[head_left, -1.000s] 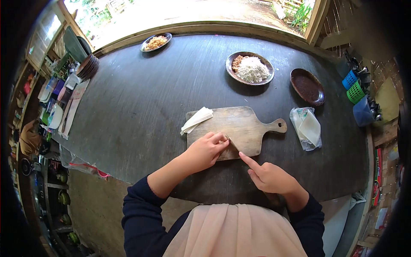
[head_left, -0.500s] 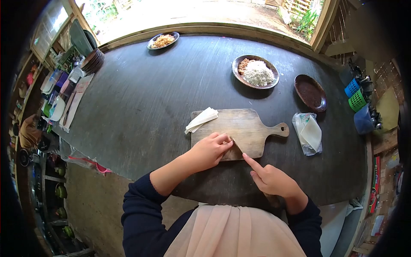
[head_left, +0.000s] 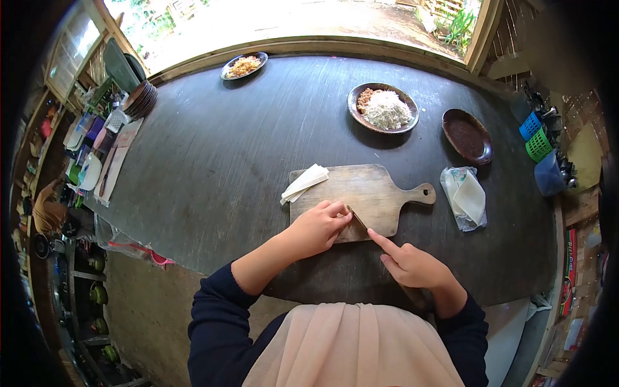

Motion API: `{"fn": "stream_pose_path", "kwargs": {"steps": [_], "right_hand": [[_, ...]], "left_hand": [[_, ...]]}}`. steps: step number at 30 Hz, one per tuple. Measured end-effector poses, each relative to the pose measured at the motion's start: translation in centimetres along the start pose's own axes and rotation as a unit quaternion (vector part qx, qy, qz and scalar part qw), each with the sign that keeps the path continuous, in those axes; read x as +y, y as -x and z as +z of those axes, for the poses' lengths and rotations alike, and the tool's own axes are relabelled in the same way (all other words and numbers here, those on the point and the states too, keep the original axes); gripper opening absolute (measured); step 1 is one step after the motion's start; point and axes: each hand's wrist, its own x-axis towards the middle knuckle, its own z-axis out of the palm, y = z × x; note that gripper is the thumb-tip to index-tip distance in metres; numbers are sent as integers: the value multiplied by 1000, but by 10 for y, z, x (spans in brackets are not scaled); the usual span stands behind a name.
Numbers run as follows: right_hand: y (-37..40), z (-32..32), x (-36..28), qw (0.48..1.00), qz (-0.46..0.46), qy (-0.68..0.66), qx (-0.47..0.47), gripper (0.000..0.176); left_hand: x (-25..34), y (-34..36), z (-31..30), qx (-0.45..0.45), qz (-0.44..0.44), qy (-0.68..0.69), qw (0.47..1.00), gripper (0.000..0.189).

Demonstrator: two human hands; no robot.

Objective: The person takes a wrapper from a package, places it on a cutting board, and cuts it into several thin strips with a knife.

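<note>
My right hand is wrapped round a knife, its index finger stretched along the back of the blade. The knife's tip points away from me and touches down near my left fingertips. My left hand is closed in a pinch over the lower part of the wooden cutting board; whatever lies under its fingers is hidden. Pale, flat strips lie fanned in a small pile at the board's upper left corner, partly over its edge.
Right of the board lies a plastic packet with white sheets, below an oval brown dish. Farther back are a plate of white shreds and a small plate of orange-brown shreds. Stacked brown plates stand at the left edge.
The camera view has shifted slightly. Both hands, the knife and the strips keep nearly the same places on the board.
</note>
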Motion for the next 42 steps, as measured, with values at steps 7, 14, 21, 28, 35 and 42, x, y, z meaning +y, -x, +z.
{"fn": "stream_pose_path", "kwargs": {"steps": [7, 14, 21, 28, 35, 42], "right_hand": [[-1, 5, 1, 999, -33, 9, 21, 60], [0, 11, 3, 998, -40, 48, 28, 60], [2, 15, -2, 995, -43, 72, 44, 58], [1, 4, -1, 1000, -9, 22, 17, 59], [2, 9, 5, 997, -36, 59, 27, 59], [8, 9, 7, 998, -10, 67, 17, 61]], "left_hand": [[2, 1, -1, -1, -10, 3, 1000, 40], [1, 3, 2, 1, -1, -9, 1000, 40], [3, 4, 2, 12, 4, -39, 999, 40], [3, 3, 3, 5, -3, -37, 999, 41], [5, 2, -1, -9, -18, -19, 1000, 41], [9, 0, -3, -14, -16, -29, 999, 44]]}}
